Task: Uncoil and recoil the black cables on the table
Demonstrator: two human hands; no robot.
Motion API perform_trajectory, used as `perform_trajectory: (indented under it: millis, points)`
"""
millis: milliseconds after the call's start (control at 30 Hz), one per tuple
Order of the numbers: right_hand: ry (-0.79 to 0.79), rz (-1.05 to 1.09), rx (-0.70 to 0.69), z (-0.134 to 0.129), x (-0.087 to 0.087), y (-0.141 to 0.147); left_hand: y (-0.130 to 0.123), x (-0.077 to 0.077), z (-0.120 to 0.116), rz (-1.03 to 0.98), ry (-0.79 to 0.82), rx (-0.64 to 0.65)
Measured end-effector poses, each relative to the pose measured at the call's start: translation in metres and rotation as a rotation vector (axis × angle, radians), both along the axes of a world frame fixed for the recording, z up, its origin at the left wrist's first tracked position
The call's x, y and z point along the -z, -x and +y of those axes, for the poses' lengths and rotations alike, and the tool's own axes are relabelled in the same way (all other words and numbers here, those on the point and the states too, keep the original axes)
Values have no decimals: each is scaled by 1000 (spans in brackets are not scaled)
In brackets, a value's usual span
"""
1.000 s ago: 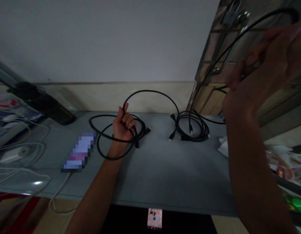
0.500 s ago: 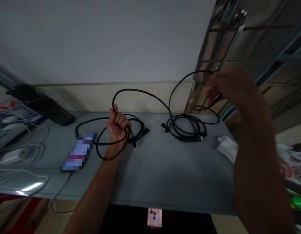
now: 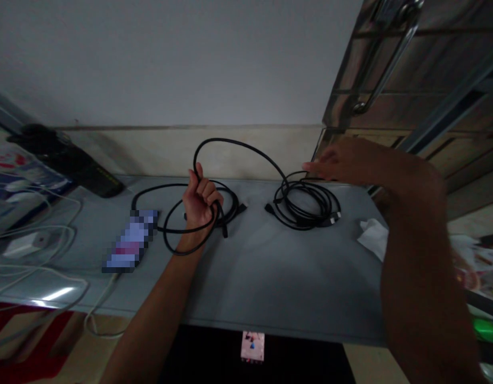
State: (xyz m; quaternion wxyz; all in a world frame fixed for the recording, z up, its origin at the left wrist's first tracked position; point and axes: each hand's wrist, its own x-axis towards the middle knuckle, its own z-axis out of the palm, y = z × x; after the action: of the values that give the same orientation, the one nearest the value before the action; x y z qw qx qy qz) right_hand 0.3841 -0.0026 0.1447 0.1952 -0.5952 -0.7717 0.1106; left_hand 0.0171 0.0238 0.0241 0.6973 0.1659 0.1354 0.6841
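A black cable (image 3: 238, 142) arches from my left hand (image 3: 200, 200) to the right-hand coil. My left hand is closed around it, palm up, with loose loops hanging about the wrist. Behind that hand a second part of black cable lies coiled, with a plug end (image 3: 241, 208) sticking out. My right hand (image 3: 338, 160) is over the back of the right-hand cable coil (image 3: 310, 226). Its fingers are stretched out, the fingertips close to the top loop; whether they touch it I cannot make out. Connector ends (image 3: 334, 217) show at the coil's lower right.
On the grey table (image 3: 286, 288) a phone (image 3: 132, 240) lies left of my left hand. A white charger (image 3: 26, 244) with white cables, a black bag-like object (image 3: 70, 160) and a crumpled white tissue (image 3: 373, 238) are around. A metal door (image 3: 374, 80) stands back right.
My right hand has moved left and down from beside the door to the coil. The raised loop it held now lies on the coil. My left hand keeps its grip.
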Motion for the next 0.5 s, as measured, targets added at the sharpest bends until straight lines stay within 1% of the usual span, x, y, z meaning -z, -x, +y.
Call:
perform_trajectory:
  millis: [33, 100, 167, 233, 300, 333, 400, 500]
  points:
    - [19, -38, -55, -2, -4, 16, 0, 1, 0, -10, -6, 8]
    - [91, -21, -190, -6, -4, 50, 0, 1, 0, -11, -17, 10]
    - [181, -40, -309, -7, 1, 79, 0, 1, 0, -3, -24, 1]
    - [294, -70, -387, -5, 9, 96, 0, 2, 1, 13, -21, -17]
    - [376, -81, -420, -2, 14, 102, 0, 2, 1, 29, -15, -27]
    - [382, -90, -422, 0, 16, 100, 0, 2, 1, 35, -15, -24]
    - [336, -132, -398, 4, 18, 91, 1, 2, 1, 36, -17, -10]
    - [286, -217, -326, 13, 21, 69, 2, 2, 0, 45, -15, -14]
